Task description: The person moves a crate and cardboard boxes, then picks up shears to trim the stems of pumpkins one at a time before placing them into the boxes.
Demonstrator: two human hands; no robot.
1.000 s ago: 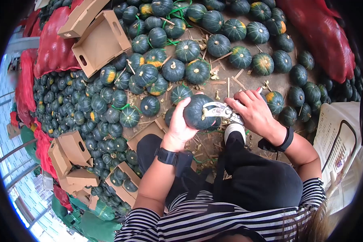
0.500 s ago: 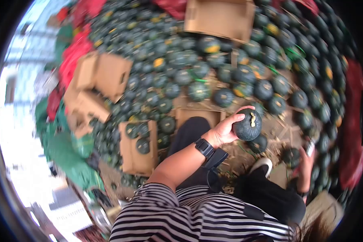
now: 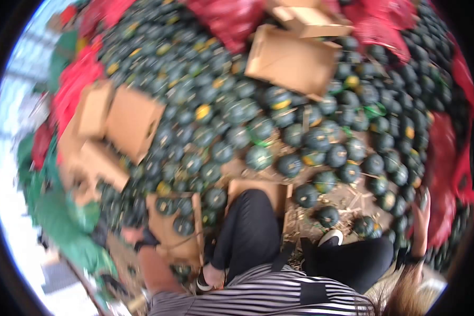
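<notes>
Two squashes [image 3: 184, 226] lie in one cardboard box [image 3: 168, 239].

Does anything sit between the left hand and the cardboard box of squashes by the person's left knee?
Nothing visible does. The left hand is at the left edge of the cardboard box, with nothing between them. Blur hides whether it holds anything.

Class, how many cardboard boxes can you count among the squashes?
7 cardboard boxes: two at the top, three piled at left, the box of squashes at lower left, one at centre. Blur may hide more.
</notes>
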